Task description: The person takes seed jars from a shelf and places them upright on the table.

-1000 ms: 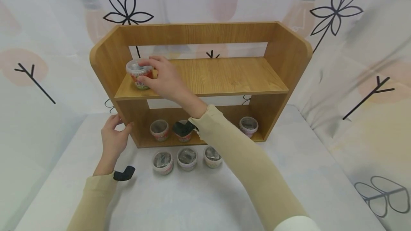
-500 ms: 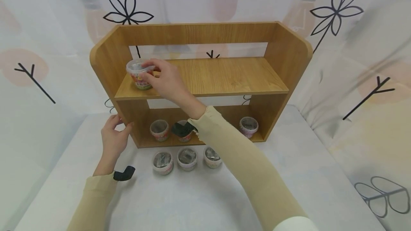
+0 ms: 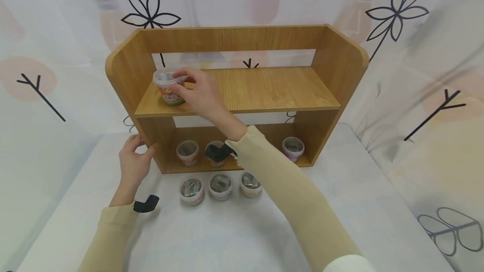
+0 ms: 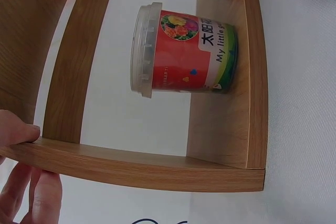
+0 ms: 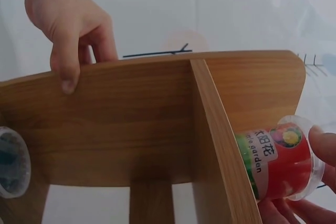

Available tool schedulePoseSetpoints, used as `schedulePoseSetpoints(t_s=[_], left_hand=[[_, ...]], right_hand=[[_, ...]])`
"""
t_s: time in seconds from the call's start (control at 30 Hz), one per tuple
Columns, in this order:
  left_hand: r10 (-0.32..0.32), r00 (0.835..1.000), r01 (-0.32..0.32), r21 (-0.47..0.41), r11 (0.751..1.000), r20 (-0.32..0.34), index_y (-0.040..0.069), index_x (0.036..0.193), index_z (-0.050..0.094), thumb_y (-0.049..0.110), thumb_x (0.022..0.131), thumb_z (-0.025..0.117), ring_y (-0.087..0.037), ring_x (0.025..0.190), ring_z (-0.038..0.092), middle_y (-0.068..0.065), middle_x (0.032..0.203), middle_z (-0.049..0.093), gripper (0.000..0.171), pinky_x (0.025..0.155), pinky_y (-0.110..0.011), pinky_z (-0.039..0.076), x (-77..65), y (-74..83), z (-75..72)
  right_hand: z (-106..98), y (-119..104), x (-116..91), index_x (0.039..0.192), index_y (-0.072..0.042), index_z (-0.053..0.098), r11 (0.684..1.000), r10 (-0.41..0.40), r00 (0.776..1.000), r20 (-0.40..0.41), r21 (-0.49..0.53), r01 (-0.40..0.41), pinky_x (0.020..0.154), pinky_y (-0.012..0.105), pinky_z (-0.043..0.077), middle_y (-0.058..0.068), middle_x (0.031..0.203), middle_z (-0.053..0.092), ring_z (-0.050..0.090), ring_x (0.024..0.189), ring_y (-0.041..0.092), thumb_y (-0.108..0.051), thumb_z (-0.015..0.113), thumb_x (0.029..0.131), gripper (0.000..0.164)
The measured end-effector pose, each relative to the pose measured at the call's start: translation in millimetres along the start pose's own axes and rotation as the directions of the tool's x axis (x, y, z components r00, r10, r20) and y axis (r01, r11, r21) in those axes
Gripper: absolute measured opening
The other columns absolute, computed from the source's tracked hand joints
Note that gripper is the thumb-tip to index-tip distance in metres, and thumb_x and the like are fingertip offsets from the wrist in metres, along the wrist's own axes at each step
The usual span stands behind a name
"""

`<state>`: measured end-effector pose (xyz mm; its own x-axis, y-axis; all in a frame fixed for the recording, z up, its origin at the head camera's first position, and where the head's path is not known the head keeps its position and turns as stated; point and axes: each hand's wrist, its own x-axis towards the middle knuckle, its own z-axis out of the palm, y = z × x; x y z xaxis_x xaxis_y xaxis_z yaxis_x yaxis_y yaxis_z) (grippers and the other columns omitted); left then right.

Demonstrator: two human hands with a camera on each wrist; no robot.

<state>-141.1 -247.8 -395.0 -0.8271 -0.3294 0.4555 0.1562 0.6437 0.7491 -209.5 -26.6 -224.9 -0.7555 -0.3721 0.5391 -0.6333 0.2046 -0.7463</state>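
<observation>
My right hand (image 3: 202,95) holds a clear-lidded plastic cup (image 3: 166,90) by its rim, at the left end of the wooden shelf's upper board (image 3: 264,89). In the right wrist view this cup (image 5: 286,161) shows a red and green label with flowers and "garden" print; the thumb and fingers (image 5: 323,145) lie on both sides of its rim. Low on the left, my left hand (image 3: 135,160) grips the shelf's left side panel (image 3: 151,146). From the left wrist view, its thumb (image 4: 18,132) is inside the panel's edge, with fingers outside.
On the lower board stand a left cup (image 3: 188,153), a second cup (image 3: 216,163) partly behind my right wrist strap, and a right cup (image 3: 293,149). Three more cups, including one at the left (image 3: 191,191), stand in a row on the white tabletop (image 3: 211,238) before the shelf.
My right hand and the cup in it have shifted slightly to the right along the upper board. The left hand has stayed at the side panel.
</observation>
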Motion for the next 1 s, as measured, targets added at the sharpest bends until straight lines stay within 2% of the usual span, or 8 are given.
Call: schedulePoseSetpoints(t_s=[0.27, 0.5, 0.63, 1.0], left_hand=[[-0.002, 1.000, 0.002, 0.007, 1.000, 0.001, 0.009, 0.136, 0.062, 0.016, 0.096, 0.065, -0.028, 0.118, 0.056, -0.011, 0.125, 0.060, 0.040, 0.088, -0.054, 0.055, -1.3, -2.8, 0.4], [0.004, 1.000, -0.004, -0.002, 1.000, -0.003, 0.009, 0.135, 0.062, 0.014, 0.096, 0.064, -0.027, 0.117, 0.056, -0.011, 0.125, 0.061, 0.040, 0.087, -0.055, 0.055, -0.3, -2.0, 0.0], [-0.004, 1.000, 0.004, -0.002, 1.000, 0.000, 0.009, 0.135, 0.062, 0.015, 0.096, 0.064, -0.027, 0.117, 0.056, -0.011, 0.124, 0.061, 0.039, 0.088, -0.054, 0.055, -0.8, -0.5, -0.4], [-0.007, 1.000, 0.007, -0.007, 1.000, -0.001, 0.009, 0.135, 0.062, 0.014, 0.096, 0.065, -0.028, 0.118, 0.055, -0.011, 0.126, 0.060, 0.040, 0.090, -0.054, 0.054, 0.8, -0.4, -0.2]], right_hand=[[-8.6, 5.5, -7.5, 0.115, -0.005, 0.069, 0.997, -0.026, 0.999, -0.045, 0.065, 0.029, 0.092, 0.021, 0.051, 0.005, 0.119, 0.065, 0.062, 0.107, 0.012, -0.018, 0.074, 0.091, 0.028], [-20.6, 10.5, -18.8, 0.113, -0.004, 0.071, 0.992, -0.044, 0.995, -0.089, 0.117, 0.055, 0.087, 0.023, 0.055, 0.007, 0.123, 0.064, 0.062, 0.107, 0.015, -0.016, 0.076, 0.089, 0.027], [-28.2, 10.9, -27.0, 0.113, -0.003, 0.070, 0.988, -0.025, 0.995, -0.092, 0.152, 0.039, 0.088, 0.024, 0.055, 0.007, 0.125, 0.064, 0.062, 0.108, 0.013, -0.015, 0.078, 0.088, 0.029], [-47.2, 11.7, -48.6, 0.113, -0.001, 0.070, 0.980, -0.050, 0.994, -0.094, 0.187, 0.067, 0.089, 0.028, 0.056, 0.007, 0.135, 0.060, 0.061, 0.113, 0.015, -0.013, 0.077, 0.088, 0.028]])
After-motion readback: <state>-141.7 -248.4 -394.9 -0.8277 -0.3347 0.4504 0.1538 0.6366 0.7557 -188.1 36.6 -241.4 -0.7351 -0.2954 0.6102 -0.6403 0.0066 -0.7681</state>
